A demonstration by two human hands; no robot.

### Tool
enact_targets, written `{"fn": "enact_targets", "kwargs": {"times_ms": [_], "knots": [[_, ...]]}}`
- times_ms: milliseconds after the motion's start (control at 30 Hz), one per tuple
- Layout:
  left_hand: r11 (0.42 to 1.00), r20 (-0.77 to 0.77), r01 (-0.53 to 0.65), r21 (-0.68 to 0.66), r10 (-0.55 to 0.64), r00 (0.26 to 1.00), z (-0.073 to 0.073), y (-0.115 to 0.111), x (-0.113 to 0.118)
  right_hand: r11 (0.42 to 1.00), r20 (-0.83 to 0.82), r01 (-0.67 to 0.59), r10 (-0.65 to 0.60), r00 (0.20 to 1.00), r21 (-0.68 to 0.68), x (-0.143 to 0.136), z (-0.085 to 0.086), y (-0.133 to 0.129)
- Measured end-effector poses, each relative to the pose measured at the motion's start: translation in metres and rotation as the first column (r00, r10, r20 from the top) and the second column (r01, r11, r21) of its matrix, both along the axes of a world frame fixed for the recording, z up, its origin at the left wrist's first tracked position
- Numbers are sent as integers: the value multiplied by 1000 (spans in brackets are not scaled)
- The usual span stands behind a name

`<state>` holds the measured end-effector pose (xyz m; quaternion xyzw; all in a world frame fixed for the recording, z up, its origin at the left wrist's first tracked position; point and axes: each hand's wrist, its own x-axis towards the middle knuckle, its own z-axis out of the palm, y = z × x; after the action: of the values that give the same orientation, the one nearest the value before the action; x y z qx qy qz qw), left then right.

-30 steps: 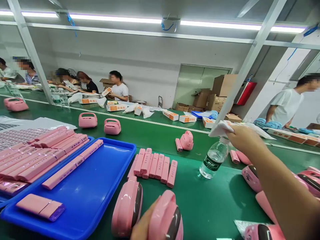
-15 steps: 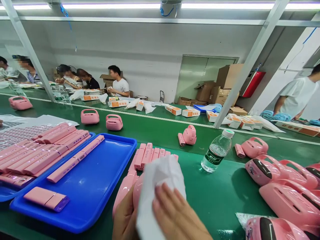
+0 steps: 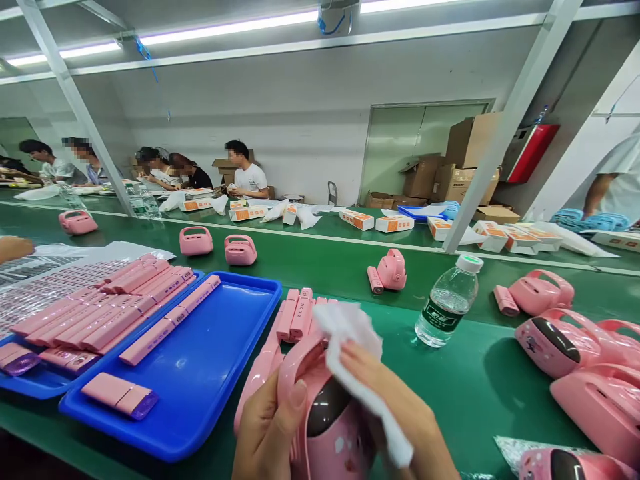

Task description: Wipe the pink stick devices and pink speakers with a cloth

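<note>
My left hand [image 3: 267,423] grips a pink device [image 3: 337,433] by its carry handle. The device has a rounded body, a dark glossy panel and small printed pictures on its front. In my right hand [image 3: 400,400] is a white cloth [image 3: 353,333], pressed against the device's top and right side. That hand hides part of the device's far side. Just behind lie several pink stick-shaped pieces [image 3: 300,313]. Another rounded pink part [image 3: 255,380] sits left of the held device, partly covered by my left hand.
A blue tray [image 3: 200,380] holds a few pink pieces; a fuller tray [image 3: 50,385] adjoins it. Water bottle [image 3: 445,310] stands to the right. Several pink devices [image 3: 595,393] crowd the right edge. A co-worker's hand [image 3: 15,248] shows at far left; other people sit beyond.
The device has turned so its handle and dark panel now show. The cloth has shifted from covering its front to its right side. My view has swung slightly left.
</note>
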<state>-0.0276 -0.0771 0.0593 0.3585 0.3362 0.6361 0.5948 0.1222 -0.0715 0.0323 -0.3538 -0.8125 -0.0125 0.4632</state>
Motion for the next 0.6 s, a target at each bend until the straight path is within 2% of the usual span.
{"fn": "enact_targets", "kwargs": {"times_ms": [167,267,367,467,600], "knots": [[1000,-60,20,5,-20,998,1,2,-1,987,-189,104,-126,974,-121,11,-7,-6],[999,-59,34,32,-32,998,7,1,4,979,-238,157,-185,953,-134,1,-12,-15],[997,15,69,36,-70,997,15,0,9,980,-234,171,-190,954,-98,-10,-16,-21],[998,75,68,10,-69,995,20,3,11,990,-314,130,-138,939,-47,-13,-26,-18],[988,112,32,-153,-15,994,24,15,7,979,-587,-52,-74,806,-195,-6,-54,3]]}}
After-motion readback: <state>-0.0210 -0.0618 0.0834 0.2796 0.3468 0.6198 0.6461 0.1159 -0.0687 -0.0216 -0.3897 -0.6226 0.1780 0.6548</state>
